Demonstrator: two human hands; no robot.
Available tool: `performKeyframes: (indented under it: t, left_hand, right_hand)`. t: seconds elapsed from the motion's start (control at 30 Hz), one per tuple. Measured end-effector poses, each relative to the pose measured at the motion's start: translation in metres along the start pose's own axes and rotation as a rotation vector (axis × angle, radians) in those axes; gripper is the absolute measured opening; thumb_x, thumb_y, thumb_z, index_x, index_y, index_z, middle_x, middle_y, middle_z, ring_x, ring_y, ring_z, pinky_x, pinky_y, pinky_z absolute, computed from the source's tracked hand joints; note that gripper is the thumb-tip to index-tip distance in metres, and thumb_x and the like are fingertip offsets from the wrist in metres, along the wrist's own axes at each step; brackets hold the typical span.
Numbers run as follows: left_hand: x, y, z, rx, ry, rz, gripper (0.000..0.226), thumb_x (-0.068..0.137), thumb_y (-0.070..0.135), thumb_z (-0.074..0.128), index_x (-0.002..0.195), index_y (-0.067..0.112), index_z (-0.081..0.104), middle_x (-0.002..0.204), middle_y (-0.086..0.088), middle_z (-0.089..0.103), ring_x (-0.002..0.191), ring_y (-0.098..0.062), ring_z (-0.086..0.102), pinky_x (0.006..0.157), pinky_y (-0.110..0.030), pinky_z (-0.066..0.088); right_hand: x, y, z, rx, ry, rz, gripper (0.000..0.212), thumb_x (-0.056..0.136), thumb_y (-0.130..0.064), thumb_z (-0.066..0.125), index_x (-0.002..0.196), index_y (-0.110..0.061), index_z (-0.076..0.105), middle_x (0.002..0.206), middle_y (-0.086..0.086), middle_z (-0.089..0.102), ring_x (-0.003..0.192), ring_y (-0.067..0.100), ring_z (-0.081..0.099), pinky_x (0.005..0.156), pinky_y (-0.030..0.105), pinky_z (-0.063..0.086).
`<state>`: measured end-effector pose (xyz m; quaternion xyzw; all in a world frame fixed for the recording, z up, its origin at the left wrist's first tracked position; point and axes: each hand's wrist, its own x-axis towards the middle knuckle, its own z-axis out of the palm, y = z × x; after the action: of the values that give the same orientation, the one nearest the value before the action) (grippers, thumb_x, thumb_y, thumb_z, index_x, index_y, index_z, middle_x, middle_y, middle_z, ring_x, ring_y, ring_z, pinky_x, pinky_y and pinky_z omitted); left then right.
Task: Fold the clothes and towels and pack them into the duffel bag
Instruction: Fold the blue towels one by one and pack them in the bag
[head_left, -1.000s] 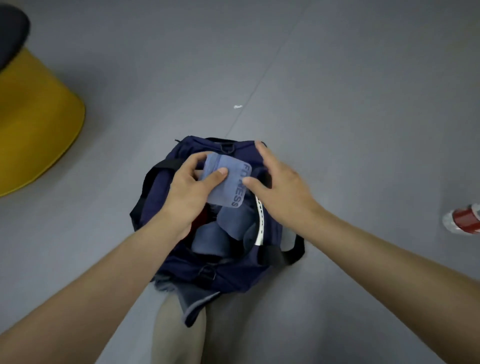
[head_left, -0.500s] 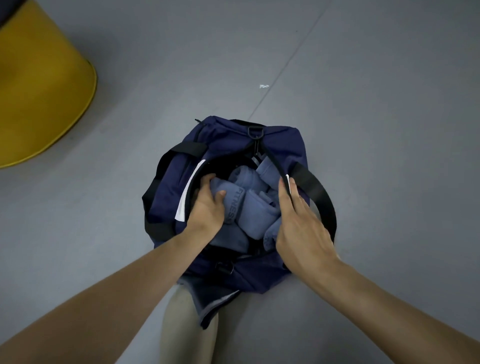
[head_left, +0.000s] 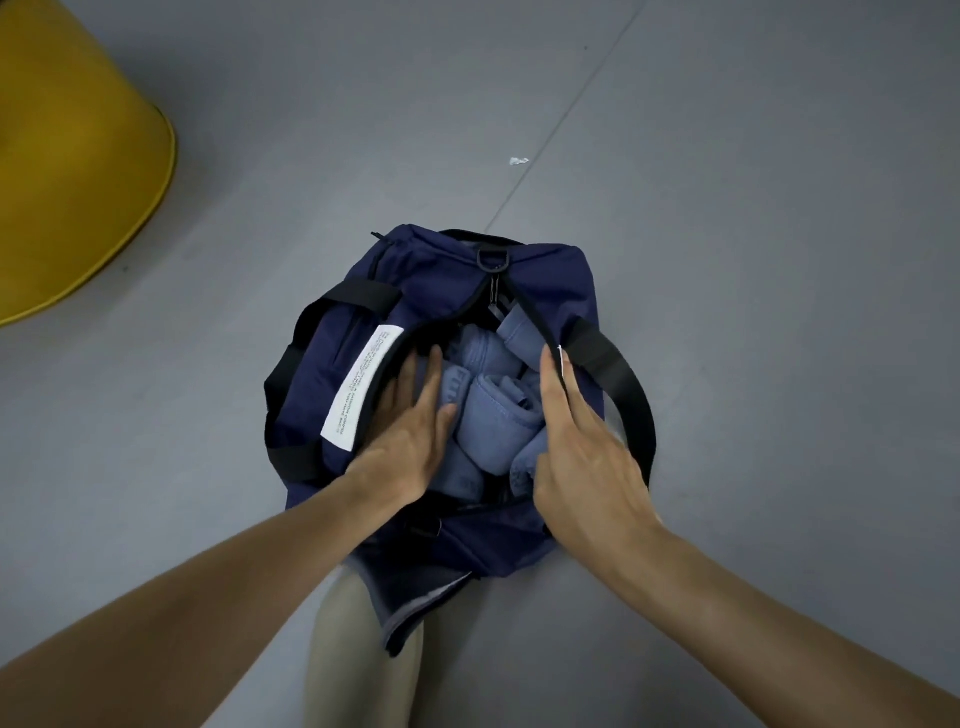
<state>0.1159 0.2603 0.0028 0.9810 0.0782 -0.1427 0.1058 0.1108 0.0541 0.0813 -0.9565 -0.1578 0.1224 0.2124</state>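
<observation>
1. Floor (head_left: 727, 260): grey, w/ one seam running away from the person. A yellow tub-shaped object (head_left: 67, 156) stands well apart, far left.

2. Duffel bag (head_left: 436, 260): navy, on the floor directly in front of the person's knee (head_left: 353, 649). Long axis runs near-to-far. The top opening gapes, w/ black straps (head_left: 613, 364) fallen to either side.

3. Left grip (head_left: 410, 431): inside the opening at its left edge, fingers straight and flat, pressing on the leftmost roll. It holds nothing.

4. Right grip (head_left: 582, 452): fingers straight, laid along the right rim of the opening, touching the edge but not curled round it.

5. Towels (head_left: 498, 421): light blue, rolled, packed side by side inside the bag btwn the two grips. Their axes lie approx. parallel to the bag's.

6. White label (head_left: 361, 384): on the turned-out left flap, just beside the left grip.

7. White scrap (head_left: 518, 161): on the floor beyond the bag.

Assessment: the load lies directly under and btwn both grips, the left one nearer. Next step is prob. tamping the rolls down, then drawing both rims inward across the short axis. Zip pull position: cannot tell. Items remaining outside the bag: none in view.
</observation>
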Motion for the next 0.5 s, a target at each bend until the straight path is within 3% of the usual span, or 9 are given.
performKeyframes:
  t: [0.03, 0.1, 0.2, 0.3, 0.4, 0.5]
  left_hand:
    - [0.005, -0.001, -0.002, 0.055, -0.028, -0.019, 0.065, 0.103, 0.051, 0.014, 0.157, 0.03, -0.017, 0.167, -0.004, -0.016, 0.154, -0.027, 0.0, 0.124, -0.044, 0.01]
    - [0.013, 0.003, -0.009, 0.146, -0.057, -0.026, 0.066, 0.104, 0.052, 0.013, 0.157, 0.029, -0.019, 0.166, -0.004, -0.02, 0.154, -0.025, -0.009, 0.124, -0.046, 0.007]
    - [0.005, 0.012, -0.022, 0.134, 0.015, 0.053, 0.068, 0.103, 0.05, 0.012, 0.159, 0.02, -0.01, 0.168, -0.011, -0.009, 0.155, -0.029, -0.004, 0.125, -0.046, 0.012]
    - [-0.015, 0.019, -0.033, 0.056, 0.225, 0.219, 0.064, 0.106, 0.038, 0.027, 0.16, 0.007, 0.011, 0.167, -0.015, 0.009, 0.155, -0.029, 0.008, 0.125, -0.042, 0.017]
    - [-0.033, 0.027, -0.034, 0.151, 0.301, 0.401, 0.065, 0.101, 0.019, 0.051, 0.157, 0.003, 0.021, 0.166, -0.014, 0.015, 0.155, -0.026, 0.007, 0.125, -0.043, 0.019]
    - [-0.035, 0.027, -0.043, 0.224, 0.371, 0.459, 0.066, 0.095, 0.015, 0.055, 0.156, 0.011, 0.031, 0.164, -0.013, 0.023, 0.155, -0.031, 0.009, 0.125, -0.051, 0.014]
  right_hand:
    - [0.001, -0.001, -0.001, 0.053, 0.007, 0.003, 0.106, 0.082, -0.003, 0.059, 0.158, -0.021, -0.013, 0.167, -0.005, 0.004, 0.107, 0.008, 0.054, 0.067, 0.002, 0.031]
    - [0.004, 0.001, -0.006, 0.135, 0.026, 0.011, 0.106, 0.081, -0.001, 0.059, 0.159, -0.024, -0.01, 0.165, -0.007, 0.015, 0.098, 0.008, 0.054, 0.061, 0.009, 0.038]
    - [0.004, 0.009, -0.009, 0.149, 0.001, 0.029, 0.097, 0.085, -0.007, 0.057, 0.159, -0.021, -0.004, 0.166, -0.005, 0.003, 0.116, 0.015, 0.052, 0.08, 0.023, 0.051]
    - [-0.005, 0.015, -0.008, 0.18, 0.023, -0.053, 0.09, 0.093, -0.02, 0.053, 0.158, -0.03, -0.009, 0.166, -0.009, -0.009, 0.132, 0.014, 0.042, 0.087, 0.021, 0.05]
    - [-0.021, 0.011, 0.0, 0.194, 0.013, -0.079, 0.086, 0.097, -0.036, 0.049, 0.153, -0.046, -0.014, 0.166, -0.009, -0.009, 0.145, 0.019, 0.028, 0.095, 0.033, 0.053]
    - [-0.026, 0.008, 0.01, 0.161, -0.029, -0.038, 0.094, 0.094, -0.029, 0.051, 0.151, -0.042, -0.023, 0.165, -0.006, -0.011, 0.152, 0.026, 0.011, 0.109, 0.044, 0.044]
